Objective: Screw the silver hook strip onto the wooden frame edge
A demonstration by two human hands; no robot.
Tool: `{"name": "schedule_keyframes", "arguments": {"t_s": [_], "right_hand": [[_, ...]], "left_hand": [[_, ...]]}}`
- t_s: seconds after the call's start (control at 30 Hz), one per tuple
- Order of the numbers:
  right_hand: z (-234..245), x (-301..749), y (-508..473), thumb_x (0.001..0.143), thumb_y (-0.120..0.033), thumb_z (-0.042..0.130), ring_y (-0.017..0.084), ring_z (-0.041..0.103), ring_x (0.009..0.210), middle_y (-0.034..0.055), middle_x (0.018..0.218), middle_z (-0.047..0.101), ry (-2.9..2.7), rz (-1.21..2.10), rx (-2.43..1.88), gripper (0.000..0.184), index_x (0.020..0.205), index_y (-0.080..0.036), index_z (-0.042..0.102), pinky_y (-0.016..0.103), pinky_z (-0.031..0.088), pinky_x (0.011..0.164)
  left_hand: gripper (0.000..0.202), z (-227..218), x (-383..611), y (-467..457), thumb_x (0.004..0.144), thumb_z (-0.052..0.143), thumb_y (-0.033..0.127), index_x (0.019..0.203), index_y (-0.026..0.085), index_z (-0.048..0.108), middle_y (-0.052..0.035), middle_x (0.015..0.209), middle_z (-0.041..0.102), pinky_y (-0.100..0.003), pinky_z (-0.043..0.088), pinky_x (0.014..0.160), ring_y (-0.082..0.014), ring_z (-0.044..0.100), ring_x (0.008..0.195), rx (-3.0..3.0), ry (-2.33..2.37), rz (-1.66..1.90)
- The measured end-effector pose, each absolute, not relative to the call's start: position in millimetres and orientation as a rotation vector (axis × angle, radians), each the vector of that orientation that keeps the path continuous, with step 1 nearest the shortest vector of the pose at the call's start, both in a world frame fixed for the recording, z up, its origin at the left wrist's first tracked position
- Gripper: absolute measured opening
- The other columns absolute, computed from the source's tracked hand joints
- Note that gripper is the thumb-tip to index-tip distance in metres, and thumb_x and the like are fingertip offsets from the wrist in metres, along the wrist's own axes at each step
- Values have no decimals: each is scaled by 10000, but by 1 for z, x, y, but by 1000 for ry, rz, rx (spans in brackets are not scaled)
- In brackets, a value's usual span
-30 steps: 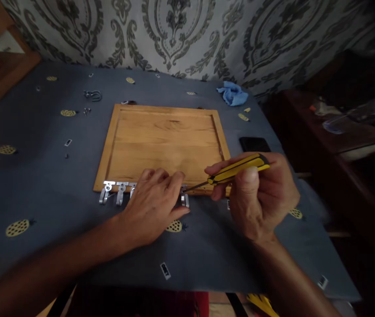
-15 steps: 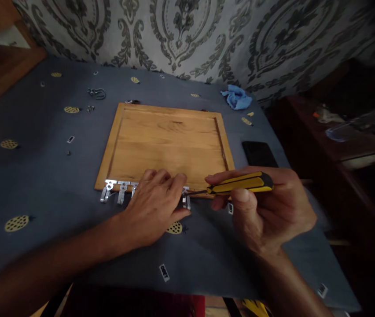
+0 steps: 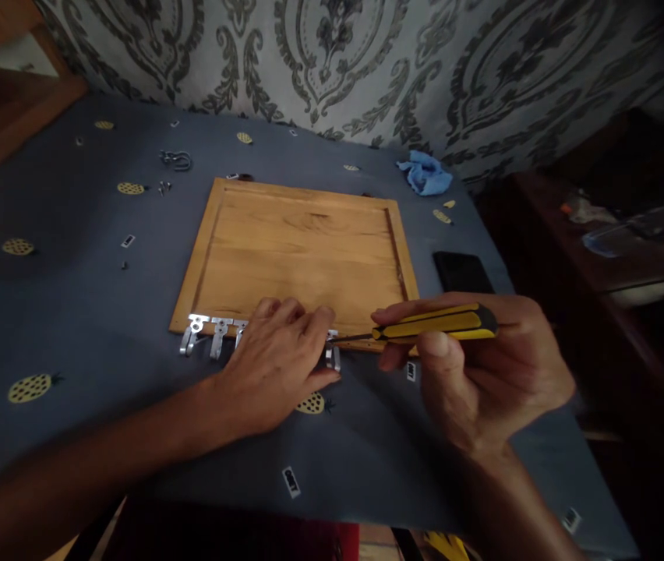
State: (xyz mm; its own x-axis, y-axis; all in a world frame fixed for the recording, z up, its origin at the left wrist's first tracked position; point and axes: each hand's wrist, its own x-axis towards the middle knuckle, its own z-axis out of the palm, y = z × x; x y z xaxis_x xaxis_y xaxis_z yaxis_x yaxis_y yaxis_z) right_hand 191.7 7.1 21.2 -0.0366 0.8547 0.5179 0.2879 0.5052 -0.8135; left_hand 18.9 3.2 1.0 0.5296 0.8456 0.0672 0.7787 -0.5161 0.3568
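A wall covering (image 3: 361, 78) with a dark scroll pattern rises behind my worktop (image 3: 104, 327), which is spread with grey-blue cloth printed with yellow pineapples. One framed wooden panel (image 3: 302, 249) lies flat near the middle. Along its near edge I count four silver metal fittings (image 3: 218, 336) in view: three left of my left hand (image 3: 279, 366), the third partly covered by it, and one to its right; how many it hides I can't tell. That hand lies palm down across the edge, fingers bent, thumb beside the rightmost fitting; I can't tell whether it grips anything. My right hand (image 3: 496, 374) is closed around one yellow-and-black screwdriver (image 3: 437, 322), its shaft pointing left to that same fitting; the tip is too small to make out. To the panel's right are one dark phone (image 3: 464, 272) and one crumpled blue rag (image 3: 425, 174). To its left lie one curved metal piece (image 3: 176, 160), a cluster of screws (image 3: 164, 188) too tiny to count, and one lone bit (image 3: 124, 266) nearer me.
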Motion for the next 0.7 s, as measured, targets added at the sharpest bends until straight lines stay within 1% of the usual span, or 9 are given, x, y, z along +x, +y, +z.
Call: {"name": "schedule_keyframes", "arguments": {"t_s": [0.1, 0.17, 0.3, 0.43, 0.53, 0.63, 0.7], "right_hand": [[19, 195, 6, 886, -293, 638, 98, 606, 454, 42, 826, 723, -1597, 637, -992, 127, 950, -188, 670, 239, 492, 387], [18, 197, 4, 887, -276, 636, 104, 612, 475, 33, 846, 725, -1619, 623, -996, 134, 1001, -207, 652, 249, 504, 414], [16, 200, 1, 880, -300, 642, 118, 610, 496, 30, 835, 718, -1687, 561, -1024, 149, 1000, -219, 677, 267, 490, 404], [15, 201, 0, 875, -298, 650, 122, 622, 501, 33, 855, 723, -1684, 552, -1018, 158, 1010, -222, 679, 274, 506, 417], [15, 200, 1, 877, -272, 647, 123, 625, 507, 30, 865, 721, -1670, 588, -1018, 147, 1016, -231, 667, 273, 522, 428], [17, 199, 3, 870, -223, 648, 117, 629, 517, 22, 901, 713, -1657, 634, -1018, 199, 1068, -247, 648, 270, 538, 447], [19, 198, 3, 877, -211, 636, 112, 629, 526, 21, 930, 707, -1655, 655, -1035, 188, 1060, -253, 655, 274, 549, 470]], "left_hand": [[412, 2, 19, 4, 835, 693, 399, 1114, 154, 516, -72, 1005, 664, -407, 396, 845, -274, 561, 983, 2481, 1361, 321], [411, 2, 19, 4, 837, 690, 403, 1115, 157, 513, -73, 1008, 667, -410, 398, 847, -276, 562, 991, 2483, 1363, 307], [410, 2, 19, 4, 838, 687, 409, 1115, 166, 506, -72, 1030, 668, -414, 398, 859, -280, 560, 1015, 2489, 1366, 288], [412, 1, 19, 3, 837, 688, 407, 1115, 164, 506, -71, 1030, 666, -410, 398, 848, -277, 559, 995, 2500, 1364, 307], [408, 1, 19, 3, 837, 686, 406, 1111, 163, 507, -68, 1010, 667, -408, 396, 845, -277, 561, 987, 2499, 1364, 303], [404, 1, 19, 3, 832, 693, 400, 1104, 163, 510, -67, 1007, 664, -406, 401, 840, -275, 564, 981, 2497, 1361, 312], [403, 1, 19, 3, 828, 699, 396, 1100, 163, 513, -67, 1002, 663, -407, 408, 835, -275, 567, 976, 2499, 1362, 323]]}}
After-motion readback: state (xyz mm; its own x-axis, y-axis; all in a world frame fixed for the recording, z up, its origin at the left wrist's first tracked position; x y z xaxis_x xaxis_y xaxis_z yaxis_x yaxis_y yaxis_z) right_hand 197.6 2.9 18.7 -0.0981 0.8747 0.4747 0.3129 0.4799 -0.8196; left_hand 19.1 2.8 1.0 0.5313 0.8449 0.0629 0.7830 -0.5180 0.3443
